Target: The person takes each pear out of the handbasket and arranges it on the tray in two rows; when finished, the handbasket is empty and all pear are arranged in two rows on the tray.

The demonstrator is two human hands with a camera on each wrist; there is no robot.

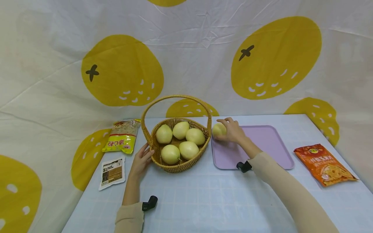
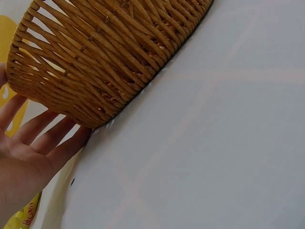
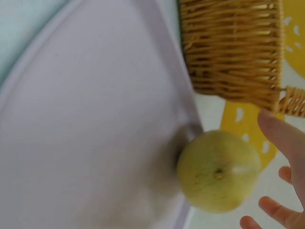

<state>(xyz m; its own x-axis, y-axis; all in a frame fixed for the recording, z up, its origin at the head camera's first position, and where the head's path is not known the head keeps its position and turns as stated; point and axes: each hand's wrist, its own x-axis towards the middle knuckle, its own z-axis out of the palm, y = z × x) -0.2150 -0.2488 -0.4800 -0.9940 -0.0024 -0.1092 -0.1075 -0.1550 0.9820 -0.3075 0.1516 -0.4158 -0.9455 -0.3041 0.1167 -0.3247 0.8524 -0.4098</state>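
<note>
A wicker basket [image 1: 175, 168] with a tall arched handle holds several pale yellow-green pears [image 1: 189, 150]. My left hand [image 1: 142, 159] rests against its left side, and in the left wrist view the extended fingers [image 2: 69, 149] touch the woven wall. Over the far left corner of the lilac tray [image 1: 263, 145], my right hand [image 1: 233, 132] is spread around another round, pale pear [image 1: 219, 130]. From the right wrist, that pear [image 3: 218, 171] shows at the tray's edge, with thumb and fingers [image 3: 279, 210] parted and a gap between them and the fruit.
Left of the basket lie a yellow and red food bag [image 1: 121, 137] and a white and brown packet [image 1: 112, 172]. An orange snack bag [image 1: 324, 165] lies right of the tray. A fruit-printed cloth [image 1: 198, 64] hangs behind the table [image 1: 192, 200].
</note>
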